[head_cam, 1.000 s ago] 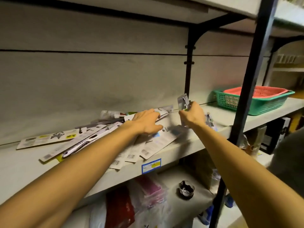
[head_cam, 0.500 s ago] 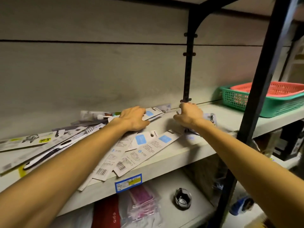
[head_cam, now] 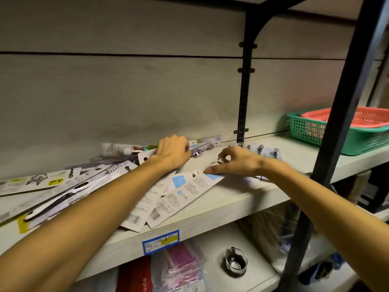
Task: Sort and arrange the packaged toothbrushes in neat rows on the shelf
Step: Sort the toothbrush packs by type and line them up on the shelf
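Note:
A loose pile of packaged toothbrushes (head_cam: pixel 69 186) lies fanned over the left half of the pale shelf (head_cam: pixel 231 201). My left hand (head_cam: pixel 172 153) is at the back of the pile, its fingers curled over a toothbrush package (head_cam: pixel 145 159) by the wall. My right hand (head_cam: pixel 237 162) is just to its right, thumb pressed on the top end of a white blue-labelled toothbrush package (head_cam: pixel 185 190) and fingers curled above it. A few small packages (head_cam: pixel 264 151) lie behind the right hand near the rear upright.
A green basket (head_cam: pixel 357 142) with a red basket (head_cam: pixel 370 116) nested in it stands at the far right. A black front post (head_cam: pixel 345 102) crosses above my right forearm. The lower shelf holds a glass jar (head_cam: pixel 235 262) and pink packets (head_cam: pixel 183 262).
My right hand has lowered the small package it held upright, left it on the shelf, and shifted left onto the blue-labelled package. My left hand has stayed on the back of the pile.

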`<state>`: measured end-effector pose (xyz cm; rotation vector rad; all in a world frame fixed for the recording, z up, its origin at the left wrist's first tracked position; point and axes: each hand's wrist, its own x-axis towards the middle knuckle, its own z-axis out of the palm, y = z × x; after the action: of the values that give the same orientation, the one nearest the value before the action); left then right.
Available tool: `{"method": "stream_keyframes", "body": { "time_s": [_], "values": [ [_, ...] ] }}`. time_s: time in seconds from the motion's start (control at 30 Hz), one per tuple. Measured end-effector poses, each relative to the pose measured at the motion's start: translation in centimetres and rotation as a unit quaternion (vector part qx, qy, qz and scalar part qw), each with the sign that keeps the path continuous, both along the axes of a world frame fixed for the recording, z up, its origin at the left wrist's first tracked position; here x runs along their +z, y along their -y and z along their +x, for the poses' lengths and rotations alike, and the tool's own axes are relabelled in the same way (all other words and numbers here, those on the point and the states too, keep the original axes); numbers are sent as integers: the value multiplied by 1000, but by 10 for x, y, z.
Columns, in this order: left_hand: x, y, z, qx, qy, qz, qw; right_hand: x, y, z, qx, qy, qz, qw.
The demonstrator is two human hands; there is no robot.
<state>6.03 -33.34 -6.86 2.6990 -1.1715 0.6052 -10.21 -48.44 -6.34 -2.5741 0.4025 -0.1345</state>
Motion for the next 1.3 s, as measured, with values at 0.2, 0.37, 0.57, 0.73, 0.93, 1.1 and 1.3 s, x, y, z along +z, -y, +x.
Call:
{"method": "stream_keyframes", "body": {
  "time_s": [0.2, 0.37, 0.57, 0.73, 0.93, 1.1, 1.3],
  "values": [
    [-1, 0, 9, -8, -28, -83, 996, 30, 33, -4, -63, 139, 161, 975],
    [2, 1, 16, -18, -100, -169, 980, 44, 53, -9, -147, 151, 224, 951],
    [3, 2, 25, -54, -233, -291, 926, 51, 57, -17, -159, 266, 286, 907],
    [14, 3, 30, -81, -256, -369, 890, 58, 57, -11, -196, 357, 271, 873],
    [20, 3, 33, -109, -215, -427, 872, 72, 44, 9, -163, 319, 261, 896],
    [16, 4, 36, -100, -186, -473, 855, 81, 20, 24, -92, 260, 253, 927],
    [16, 2, 34, -97, -183, -485, 849, 63, 4, 41, 7, 211, 192, 958]
  ]
}}
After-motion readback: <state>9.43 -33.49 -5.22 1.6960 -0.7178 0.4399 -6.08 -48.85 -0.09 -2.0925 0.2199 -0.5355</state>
